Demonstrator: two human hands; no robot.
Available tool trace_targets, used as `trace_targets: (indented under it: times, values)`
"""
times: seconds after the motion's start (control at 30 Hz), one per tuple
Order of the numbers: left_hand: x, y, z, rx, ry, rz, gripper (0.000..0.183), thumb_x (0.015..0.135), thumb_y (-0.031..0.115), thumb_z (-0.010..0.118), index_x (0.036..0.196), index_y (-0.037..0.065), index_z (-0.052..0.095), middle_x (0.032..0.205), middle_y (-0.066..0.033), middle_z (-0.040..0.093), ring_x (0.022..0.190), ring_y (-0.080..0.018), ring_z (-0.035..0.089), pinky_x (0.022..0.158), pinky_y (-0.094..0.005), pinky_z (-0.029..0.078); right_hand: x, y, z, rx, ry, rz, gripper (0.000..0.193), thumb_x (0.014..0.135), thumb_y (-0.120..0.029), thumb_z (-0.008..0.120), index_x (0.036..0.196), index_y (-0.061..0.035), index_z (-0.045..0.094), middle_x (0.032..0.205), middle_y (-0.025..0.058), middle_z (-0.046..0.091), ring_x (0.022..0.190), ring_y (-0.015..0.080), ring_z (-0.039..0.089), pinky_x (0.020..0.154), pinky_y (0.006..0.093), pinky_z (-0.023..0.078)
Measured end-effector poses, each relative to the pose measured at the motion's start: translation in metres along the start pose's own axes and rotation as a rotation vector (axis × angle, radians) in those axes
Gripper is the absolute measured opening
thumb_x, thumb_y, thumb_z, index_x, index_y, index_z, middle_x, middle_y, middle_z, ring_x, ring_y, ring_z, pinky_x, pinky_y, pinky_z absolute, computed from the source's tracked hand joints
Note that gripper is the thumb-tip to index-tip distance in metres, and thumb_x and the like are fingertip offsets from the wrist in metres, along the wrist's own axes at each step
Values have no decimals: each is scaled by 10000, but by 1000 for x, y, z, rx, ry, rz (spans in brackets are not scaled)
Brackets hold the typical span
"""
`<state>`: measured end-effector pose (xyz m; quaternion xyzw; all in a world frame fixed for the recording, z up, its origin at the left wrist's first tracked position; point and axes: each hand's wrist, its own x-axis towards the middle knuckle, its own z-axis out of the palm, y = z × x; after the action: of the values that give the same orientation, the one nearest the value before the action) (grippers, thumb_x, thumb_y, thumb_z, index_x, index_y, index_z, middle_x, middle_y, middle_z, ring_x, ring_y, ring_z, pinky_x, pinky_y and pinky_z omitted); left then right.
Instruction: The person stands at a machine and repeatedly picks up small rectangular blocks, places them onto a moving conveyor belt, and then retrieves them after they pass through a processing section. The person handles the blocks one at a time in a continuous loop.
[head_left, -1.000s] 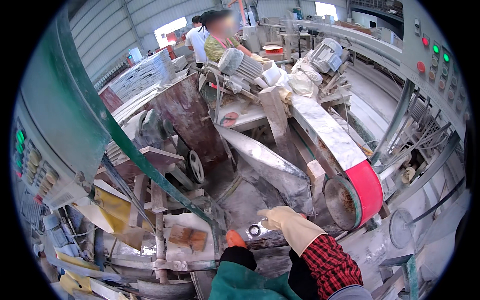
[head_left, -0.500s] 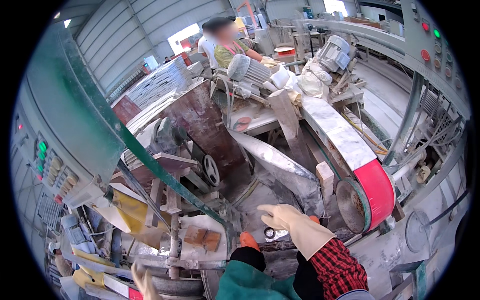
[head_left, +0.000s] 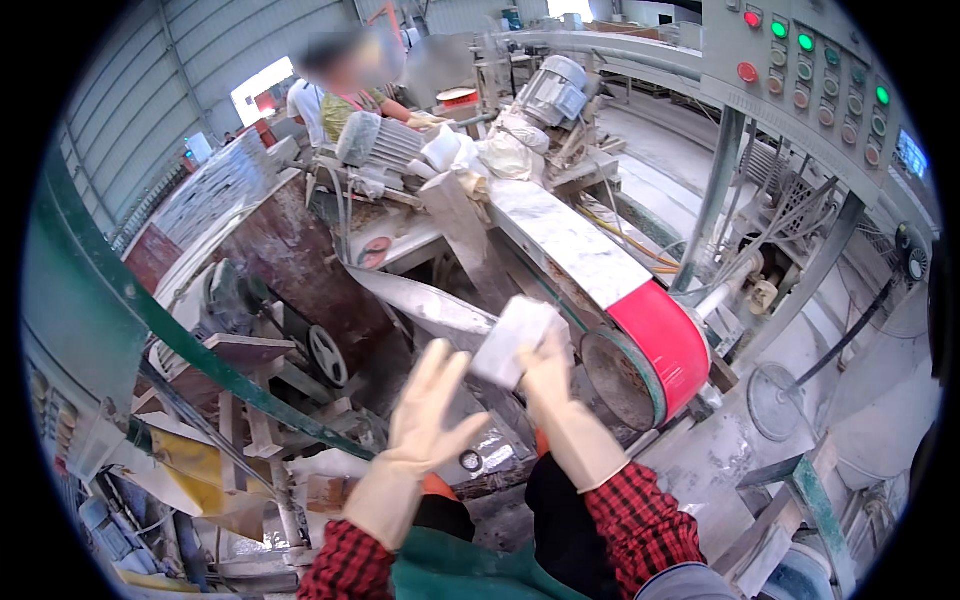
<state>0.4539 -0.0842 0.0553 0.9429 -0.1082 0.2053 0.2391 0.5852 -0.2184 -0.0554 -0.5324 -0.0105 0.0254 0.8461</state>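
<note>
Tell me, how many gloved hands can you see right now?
2, both the wearer's. The left hand is raised with fingers spread, holding nothing. The right hand grips a pale stone block. The co-worker's hands, far back, are too blurred to count.

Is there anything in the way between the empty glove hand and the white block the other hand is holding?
Nothing visible is. The left hand is open with fingers spread, just beside the white block, which the right hand grips from below. Only a small open gap lies between them; the red-ended belt sits off to the right.
</note>
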Motion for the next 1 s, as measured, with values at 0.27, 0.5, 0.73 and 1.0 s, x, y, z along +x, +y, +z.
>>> trace_targets:
  times: [0.27,0.5,0.73,1.0]
  values:
    - [-263,-124,-131,135,68,-798,516,751,93,673,1242,12,537,1357,-250,463,1276,-406,431,1055,-404,359,98,-79,-144,-269,499,136,608,845,88,468,1376,-183,349,1247,106,542,979,273,635,666,416,584]
    - [-608,-104,-264,971,-495,-1032,415,917,301,557,1209,6,573,1214,-253,562,1095,-359,557,824,-429,511,128,-51,-154,-1174,445,125,368,817,-104,607,1183,-81,578,1112,149,644,929,284,664,742,381,569]
    - [-489,12,-209,897,113,-1593,526,946,377,492,1341,30,484,1289,-257,531,1179,-420,503,1016,-470,395,125,-114,-161,-1499,79,407,455,793,-251,639,1196,-55,563,851,156,694,667,241,658,594,358,535]
    - [-421,-41,-199,978,291,-1063,392,786,60,593,1178,41,603,1258,-190,563,1187,-363,502,1033,-415,390,195,-49,-259,-285,312,113,409,878,-321,628,1244,-142,591,1090,81,618,869,244,575,790,415,472]
